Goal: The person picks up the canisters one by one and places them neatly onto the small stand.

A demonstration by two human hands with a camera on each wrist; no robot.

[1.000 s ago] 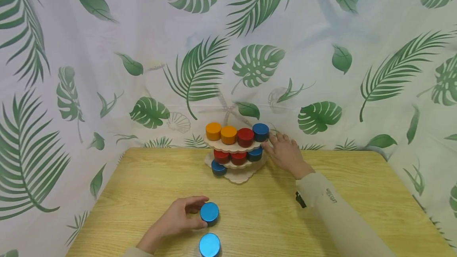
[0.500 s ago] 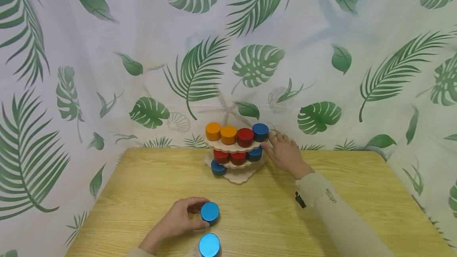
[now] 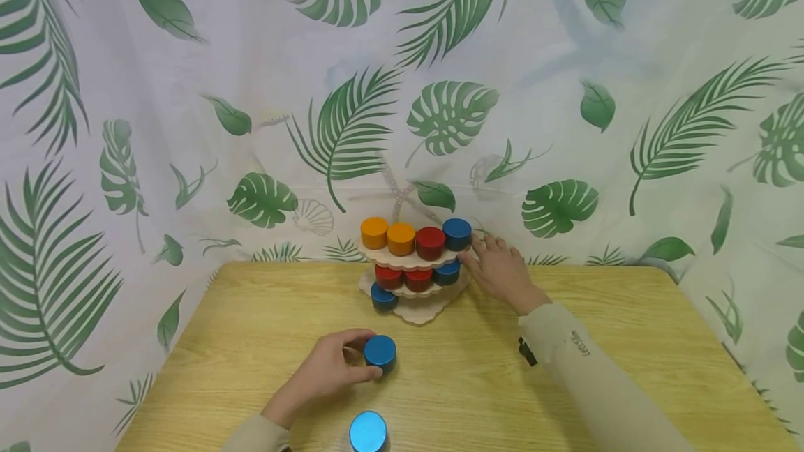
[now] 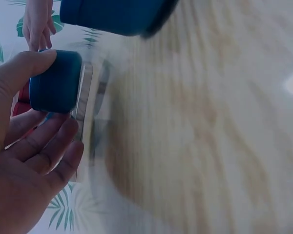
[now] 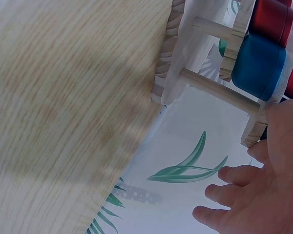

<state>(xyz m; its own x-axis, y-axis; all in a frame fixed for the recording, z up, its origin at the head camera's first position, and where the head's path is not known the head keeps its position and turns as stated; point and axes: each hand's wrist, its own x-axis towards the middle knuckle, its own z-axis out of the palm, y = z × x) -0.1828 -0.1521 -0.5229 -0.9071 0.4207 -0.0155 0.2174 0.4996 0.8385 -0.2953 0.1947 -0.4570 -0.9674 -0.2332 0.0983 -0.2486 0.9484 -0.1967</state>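
Note:
My left hand pinches a blue round tin between thumb and fingers, over the front half of the table. In the left wrist view this tin sits upright under the thumb. A second blue tin stands nearer to me. At the back, a tiered wooden stand bears yellow, red and blue tins. My right hand grips the right end of its top shelf with thumb and index finger; the other fingers extend loosely, as the right wrist view shows. A blue tin stands beside those fingertips.
The top shelf carries two yellow tins, a red tin and the blue one. Red tins and a blue tin fill the middle shelf; one blue tin is on the bottom. A leaf-print cloth hangs behind the table.
My left hand has moved forward and slightly right with the blue tin, away from the near one. My right hand stays at the stand.

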